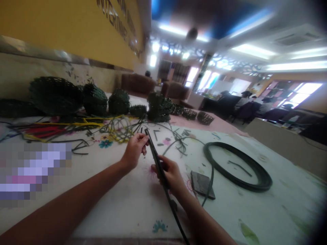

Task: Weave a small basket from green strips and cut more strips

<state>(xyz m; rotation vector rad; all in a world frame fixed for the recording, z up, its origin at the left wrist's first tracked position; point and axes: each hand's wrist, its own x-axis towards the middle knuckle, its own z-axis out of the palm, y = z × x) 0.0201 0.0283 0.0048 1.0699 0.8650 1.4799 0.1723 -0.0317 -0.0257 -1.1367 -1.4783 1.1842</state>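
Dark green flat strips point(152, 147) run in a narrow bundle between my hands and down past the near table edge. My left hand point(135, 148) pinches the strips close to their far end. Lower down, my right hand point(168, 172) is wrapped round the same bundle. A large coil of dark strip point(240, 180) lies on the table to the right, with a loose length curving from it toward my right forearm. Next to that forearm lies a flat dark grey block point(201, 183). Short cut pieces point(155, 135) are scattered beyond my left hand.
Woven dark baskets point(119, 102) stand in a row along the table's back. Red strips point(47, 129), yellow strips and a loose round weave point(120, 128) lie at the left. The tablecloth point(112, 211) is flower-patterned. People point(246, 98) sit in the far background.
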